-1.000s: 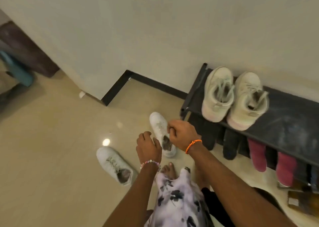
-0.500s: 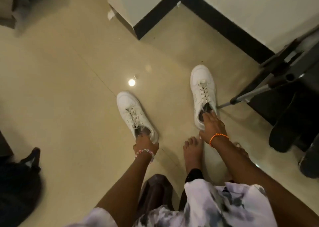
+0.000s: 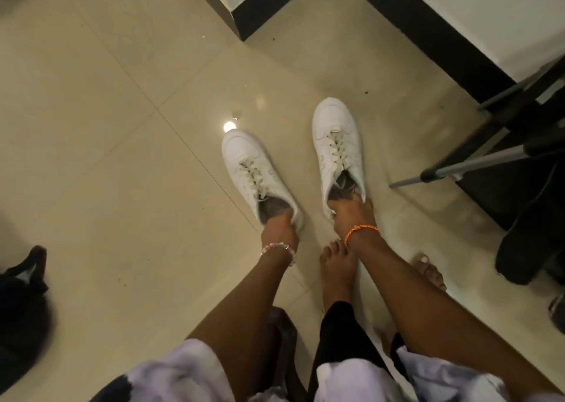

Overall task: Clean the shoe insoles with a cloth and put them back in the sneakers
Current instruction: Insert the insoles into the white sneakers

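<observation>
Two white lace-up sneakers stand on the beige tiled floor, toes pointing away from me. My left hand grips the heel of the left sneaker, fingers curled over its rim. My right hand grips the heel of the right sneaker, fingers reaching into the opening. Grey lining shows inside both openings; I cannot make out the insoles separately. No cloth is in view.
My bare feet stand just behind the sneakers. A black shoe rack with dark shoes is at the right, a wall corner with black skirting is ahead, and a dark bag lies at the left edge.
The view dropped from the shoe rack to the floor. Both hands came down onto the sneakers' heels, and the left sneaker now lies closer to the right one.
</observation>
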